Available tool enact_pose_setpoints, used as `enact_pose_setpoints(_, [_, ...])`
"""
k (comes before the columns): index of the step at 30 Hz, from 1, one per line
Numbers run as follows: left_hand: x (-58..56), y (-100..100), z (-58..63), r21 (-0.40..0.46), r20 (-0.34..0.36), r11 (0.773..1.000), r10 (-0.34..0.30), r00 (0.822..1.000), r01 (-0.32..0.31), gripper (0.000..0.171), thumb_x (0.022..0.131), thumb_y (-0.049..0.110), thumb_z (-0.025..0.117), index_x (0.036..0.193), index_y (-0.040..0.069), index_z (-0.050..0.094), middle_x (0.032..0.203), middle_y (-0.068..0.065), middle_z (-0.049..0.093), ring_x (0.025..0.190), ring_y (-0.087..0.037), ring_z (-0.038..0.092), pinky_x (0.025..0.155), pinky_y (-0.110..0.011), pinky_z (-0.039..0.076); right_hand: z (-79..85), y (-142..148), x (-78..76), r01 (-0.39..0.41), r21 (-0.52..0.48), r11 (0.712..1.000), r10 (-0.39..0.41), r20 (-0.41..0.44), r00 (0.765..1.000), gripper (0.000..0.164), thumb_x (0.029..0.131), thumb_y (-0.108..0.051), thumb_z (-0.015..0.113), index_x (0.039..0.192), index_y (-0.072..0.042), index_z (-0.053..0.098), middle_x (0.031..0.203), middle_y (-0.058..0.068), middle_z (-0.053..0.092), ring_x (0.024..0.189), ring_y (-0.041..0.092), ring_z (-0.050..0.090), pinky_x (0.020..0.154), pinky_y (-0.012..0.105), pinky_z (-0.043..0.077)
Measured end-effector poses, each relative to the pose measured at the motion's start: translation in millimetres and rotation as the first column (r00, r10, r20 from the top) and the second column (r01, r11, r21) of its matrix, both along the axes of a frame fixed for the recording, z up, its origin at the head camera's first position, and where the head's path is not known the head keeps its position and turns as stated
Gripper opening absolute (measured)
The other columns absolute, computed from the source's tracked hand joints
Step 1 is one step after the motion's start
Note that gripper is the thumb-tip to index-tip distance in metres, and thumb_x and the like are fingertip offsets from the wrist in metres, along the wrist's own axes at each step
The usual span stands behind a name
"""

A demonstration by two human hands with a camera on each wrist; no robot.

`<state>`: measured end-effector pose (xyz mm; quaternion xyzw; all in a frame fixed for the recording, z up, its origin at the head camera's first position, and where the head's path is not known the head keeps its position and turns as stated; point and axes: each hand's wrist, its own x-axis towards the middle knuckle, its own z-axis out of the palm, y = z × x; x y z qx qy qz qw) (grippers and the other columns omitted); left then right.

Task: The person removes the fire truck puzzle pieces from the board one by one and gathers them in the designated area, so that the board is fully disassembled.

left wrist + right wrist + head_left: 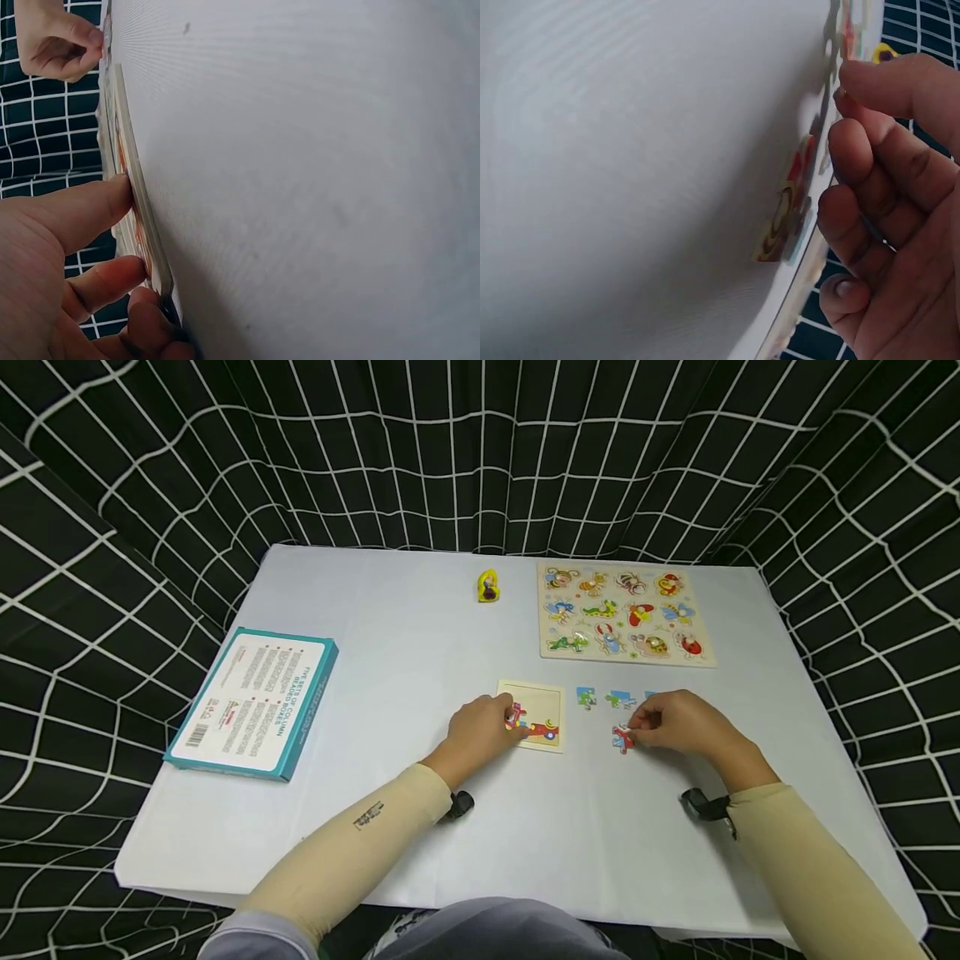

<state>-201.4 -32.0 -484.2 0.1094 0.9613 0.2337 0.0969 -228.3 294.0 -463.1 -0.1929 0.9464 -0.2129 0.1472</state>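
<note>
My left hand [483,731] grips the left side of a small wooden puzzle board [551,693]. Its thumb and index finger lie on the board's face, while the other fingers curl at the edge in the left wrist view. Several pieces in the board form part of a red and orange vehicle picture [542,730]. To the right, my right hand [678,724] pinches a red and blue jigsaw piece [622,740] between thumb and index finger, low over the white table. In the right wrist view, more jigsaw pieces [787,206] lie below that hand, partly hidden by it in the head view.
Loose blue and green jigsaw pieces [587,697] lie right of the board. Behind them is a large insect peg puzzle [622,610]. A small yellow object [487,587] sits at the back, and a teal and white box [251,702] lies at left.
</note>
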Motion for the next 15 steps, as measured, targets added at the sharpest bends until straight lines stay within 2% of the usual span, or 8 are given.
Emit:
enact_pose_setpoints(10, [-0.8, -4, -2.5, 0.035, 0.019, 0.999, -0.028, 0.999, 0.027, 0.033, 0.085, 0.042, 0.075, 0.091, 0.016, 0.055, 0.075, 0.002, 0.053, 0.067, -0.015, 0.05, 0.057, -0.03, 0.039, 3.9, -6, 0.5, -0.032, 0.041, 0.999, 0.031, 0.017, 0.999, 0.012, 0.081, -0.021, 0.081, 0.078, -0.02, 0.069, 0.066, -0.007, 0.055, 0.064, 0.014, 0.048, 0.057, 0.031, 0.039])
enact_pose_setpoints(15, [-0.7, -7, -4.3, 0.058, -0.004, 0.998, -0.034, 0.999, 0.034, 0.031, 0.086, 0.04, 0.075, 0.091, 0.016, 0.056, 0.075, 0.002, 0.054, 0.069, -0.015, 0.049, 0.059, -0.03, 0.039, 11.8, -30, -4.3, -0.059, 0.028, 0.998, 0.058, 0.009, 0.998, 0.013, 0.086, -0.026, 0.076, 0.078, -0.02, 0.069, 0.063, -0.007, 0.057, 0.058, 0.013, 0.05, 0.054, 0.031, 0.039])
